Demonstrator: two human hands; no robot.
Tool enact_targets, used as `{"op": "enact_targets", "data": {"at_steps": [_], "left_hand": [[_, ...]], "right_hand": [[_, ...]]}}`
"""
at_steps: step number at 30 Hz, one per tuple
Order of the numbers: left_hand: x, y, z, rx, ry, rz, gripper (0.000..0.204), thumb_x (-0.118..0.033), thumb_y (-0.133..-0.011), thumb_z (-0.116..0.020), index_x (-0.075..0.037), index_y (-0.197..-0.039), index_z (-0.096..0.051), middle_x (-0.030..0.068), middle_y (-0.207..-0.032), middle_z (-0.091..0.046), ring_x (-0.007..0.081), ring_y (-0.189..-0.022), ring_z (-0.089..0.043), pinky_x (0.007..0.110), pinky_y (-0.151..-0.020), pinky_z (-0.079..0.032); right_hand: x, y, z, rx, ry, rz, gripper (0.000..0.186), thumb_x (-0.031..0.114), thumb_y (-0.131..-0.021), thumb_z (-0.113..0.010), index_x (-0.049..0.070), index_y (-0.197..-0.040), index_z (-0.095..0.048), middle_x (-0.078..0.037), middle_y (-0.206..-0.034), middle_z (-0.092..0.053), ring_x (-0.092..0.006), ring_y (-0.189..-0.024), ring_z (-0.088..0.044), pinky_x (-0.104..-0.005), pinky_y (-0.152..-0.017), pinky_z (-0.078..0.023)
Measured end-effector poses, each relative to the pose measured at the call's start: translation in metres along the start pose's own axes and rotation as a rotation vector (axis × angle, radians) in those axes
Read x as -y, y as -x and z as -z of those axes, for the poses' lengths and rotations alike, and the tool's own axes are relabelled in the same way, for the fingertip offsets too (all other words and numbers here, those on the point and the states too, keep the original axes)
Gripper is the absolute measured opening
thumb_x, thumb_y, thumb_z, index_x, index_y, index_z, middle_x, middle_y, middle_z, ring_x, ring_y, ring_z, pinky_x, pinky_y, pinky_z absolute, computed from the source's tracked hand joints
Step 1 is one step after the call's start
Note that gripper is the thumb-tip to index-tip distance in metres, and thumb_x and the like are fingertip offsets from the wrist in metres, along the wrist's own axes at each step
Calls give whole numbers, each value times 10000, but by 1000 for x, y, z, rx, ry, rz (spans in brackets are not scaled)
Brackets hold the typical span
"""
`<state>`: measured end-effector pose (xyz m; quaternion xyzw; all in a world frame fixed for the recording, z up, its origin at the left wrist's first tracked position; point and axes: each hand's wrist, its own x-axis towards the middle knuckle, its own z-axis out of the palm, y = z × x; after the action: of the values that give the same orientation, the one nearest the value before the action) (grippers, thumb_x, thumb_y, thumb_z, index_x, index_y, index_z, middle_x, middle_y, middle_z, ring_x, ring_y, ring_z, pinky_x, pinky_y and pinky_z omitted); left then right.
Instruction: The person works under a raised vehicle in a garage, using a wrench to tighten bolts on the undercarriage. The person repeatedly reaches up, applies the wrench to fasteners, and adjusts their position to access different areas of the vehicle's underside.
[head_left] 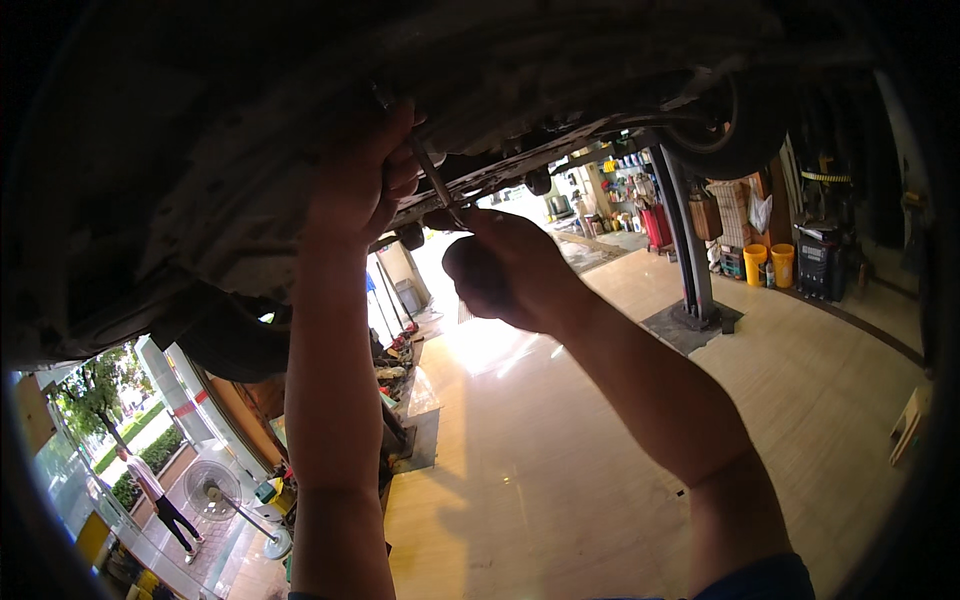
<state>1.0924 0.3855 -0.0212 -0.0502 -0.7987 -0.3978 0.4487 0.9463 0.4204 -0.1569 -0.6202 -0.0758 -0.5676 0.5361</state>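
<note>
The dark underside of a raised car [220, 70] fills the top of the view. My left hand [365, 175] is raised against it, fingers curled beside the upper end of a slim metal tool [430, 172], likely a wrench, which it appears to grip; the very top of the tool is lost in shadow. My right hand [505, 268] is closed on the tool's lower end, a little below and to the right of my left hand.
Lift post [685, 230] and wheel [722, 120] are at right, with yellow buckets [755, 265], a black bin [818, 266] and shelves [620, 180]. Another wheel [225, 355] hangs at left. A standing fan [210, 492] and a person [160, 500] are at lower left.
</note>
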Motion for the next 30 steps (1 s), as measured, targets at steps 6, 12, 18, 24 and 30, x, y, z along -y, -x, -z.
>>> {"op": "enact_targets", "data": {"at_steps": [6, 12, 18, 24, 30], "left_hand": [[-9, 6, -8, -100, -134, 39, 216, -241, -935, -642, -27, -917, -613, -74, -542, -363, 36, -442, -309, 211, -434, -226], [-8, 8, -2, -111, -125, 20, 228, -258, -928, -651, -34, -911, -616, -74, -535, -345, 37, -435, -291, 215, -424, -213], [-14, 8, -12, -115, -71, 24, 175, -222, -925, -640, -60, -862, -614, -73, -523, -344, 43, -416, -270, 218, -407, -203], [-6, 12, -9, -232, -50, -41, 190, -245, -911, -621, -101, -792, -583, -68, -516, -351, 50, -402, -275, 223, -383, -189], [-12, 0, 0, -221, 182, 9, 263, -285, -959, -514, -98, -791, -592, -78, -512, -315, 58, -398, -243, 200, -367, -187]], "right_hand": [[-12, -7, -25, -497, 1441, 459, 439, 155, -907, -592, -37, -1283, -470, -77, -671, -596, -157, -537, -563, -278, -503, -481], [-9, 10, -50, -242, 971, 332, 496, 219, -947, -601, 6, -1352, -410, -75, -895, -641, -155, -669, -611, -299, -584, -512], [-13, -8, -29, -272, 748, 259, 233, 152, -912, -605, 3, -1061, -507, -103, -813, -604, -195, -678, -620, -325, -585, -494], [-13, -16, -28, -527, 1805, 637, 168, 3, -854, -545, 12, -1003, -467, -181, -829, -593, -342, -752, -632, -416, -629, -522], [4, -9, -36, -292, 1953, 449, 221, 87, -902, -578, 17, -1095, -499, -152, -787, -616, -330, -709, -630, -413, -634, -525]]}}
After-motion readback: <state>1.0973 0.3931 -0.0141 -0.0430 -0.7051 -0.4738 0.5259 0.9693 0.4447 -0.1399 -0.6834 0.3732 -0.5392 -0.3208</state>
